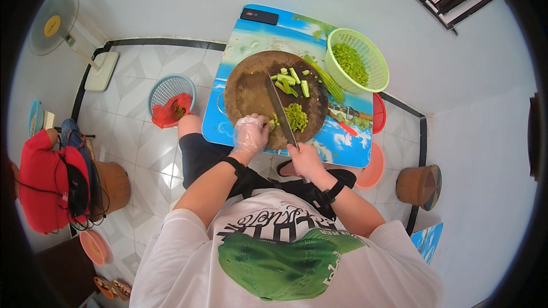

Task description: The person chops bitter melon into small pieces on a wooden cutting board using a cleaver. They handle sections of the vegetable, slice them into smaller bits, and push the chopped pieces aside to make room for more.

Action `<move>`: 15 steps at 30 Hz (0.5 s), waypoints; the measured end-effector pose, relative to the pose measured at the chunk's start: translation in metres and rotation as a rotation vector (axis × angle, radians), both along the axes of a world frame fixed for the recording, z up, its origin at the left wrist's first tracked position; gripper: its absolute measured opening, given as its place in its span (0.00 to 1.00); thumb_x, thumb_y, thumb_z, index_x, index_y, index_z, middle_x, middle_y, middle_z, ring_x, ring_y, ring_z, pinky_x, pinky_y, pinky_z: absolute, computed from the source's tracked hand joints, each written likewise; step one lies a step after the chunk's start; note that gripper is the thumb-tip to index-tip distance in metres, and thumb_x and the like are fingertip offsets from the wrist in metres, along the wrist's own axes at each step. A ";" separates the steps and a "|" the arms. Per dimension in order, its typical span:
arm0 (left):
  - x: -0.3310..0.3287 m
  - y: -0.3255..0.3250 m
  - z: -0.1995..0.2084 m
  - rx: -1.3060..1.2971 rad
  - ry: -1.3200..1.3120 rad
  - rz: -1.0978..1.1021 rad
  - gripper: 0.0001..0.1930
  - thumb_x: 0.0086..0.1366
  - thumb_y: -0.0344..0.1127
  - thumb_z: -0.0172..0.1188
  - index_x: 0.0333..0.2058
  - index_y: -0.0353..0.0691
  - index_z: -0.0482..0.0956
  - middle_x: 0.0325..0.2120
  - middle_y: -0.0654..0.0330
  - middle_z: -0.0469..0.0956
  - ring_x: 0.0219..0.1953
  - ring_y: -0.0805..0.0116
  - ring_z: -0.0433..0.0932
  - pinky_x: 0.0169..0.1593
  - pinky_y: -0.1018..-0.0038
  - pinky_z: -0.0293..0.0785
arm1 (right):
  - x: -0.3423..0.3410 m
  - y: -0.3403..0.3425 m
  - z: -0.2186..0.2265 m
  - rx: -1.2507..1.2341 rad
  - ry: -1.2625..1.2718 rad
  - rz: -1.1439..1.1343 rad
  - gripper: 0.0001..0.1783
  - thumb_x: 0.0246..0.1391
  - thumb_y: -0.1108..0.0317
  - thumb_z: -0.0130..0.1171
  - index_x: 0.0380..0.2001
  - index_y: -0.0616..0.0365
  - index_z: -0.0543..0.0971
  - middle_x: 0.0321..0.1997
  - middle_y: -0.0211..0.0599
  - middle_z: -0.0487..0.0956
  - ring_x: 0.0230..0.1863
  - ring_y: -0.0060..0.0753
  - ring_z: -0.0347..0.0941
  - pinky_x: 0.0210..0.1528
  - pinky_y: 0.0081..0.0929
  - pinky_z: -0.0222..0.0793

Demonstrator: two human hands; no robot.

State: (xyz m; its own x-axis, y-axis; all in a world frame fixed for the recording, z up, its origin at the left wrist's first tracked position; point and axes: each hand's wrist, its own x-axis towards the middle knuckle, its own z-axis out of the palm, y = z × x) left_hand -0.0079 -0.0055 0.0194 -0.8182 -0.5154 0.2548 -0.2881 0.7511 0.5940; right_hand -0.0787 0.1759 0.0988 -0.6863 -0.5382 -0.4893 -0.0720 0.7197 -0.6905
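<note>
My right hand [306,161] grips the handle of a long, wide-bladed kitchen knife [278,105]. Its blade stands across a round wooden chopping board [245,88]. My left hand [252,133], in a clear plastic glove, has its fingers bent around a small green vegetable piece [273,120] close beside the blade. Right of the knife lies a heap of finely diced green vegetable [297,117]. Farther up the board are several thick cut sticks [289,78] with pale insides. Long whole green vegetables [326,81] lie along the board's far right edge.
A blue patterned table [216,129] carries the board, a dark phone [259,16] and a light green basket [377,60] of chopped greens. On the floor stand a grey-blue basket [166,85], pink basins [372,165] and a fan [101,71]. A person in red [43,182] sits at left.
</note>
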 end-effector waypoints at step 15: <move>0.000 -0.001 0.001 -0.017 0.005 -0.002 0.07 0.57 0.37 0.68 0.29 0.42 0.83 0.28 0.53 0.80 0.36 0.47 0.80 0.41 0.53 0.74 | 0.000 -0.002 0.004 0.021 -0.011 0.071 0.24 0.68 0.54 0.53 0.29 0.67 0.80 0.15 0.48 0.78 0.15 0.43 0.78 0.23 0.39 0.74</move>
State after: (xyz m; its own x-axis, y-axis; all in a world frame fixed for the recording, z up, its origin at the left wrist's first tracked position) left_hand -0.0077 -0.0062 0.0205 -0.8176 -0.5096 0.2679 -0.2838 0.7617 0.5825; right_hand -0.0782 0.1743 0.1027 -0.6409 -0.5751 -0.5084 -0.1158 0.7272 -0.6766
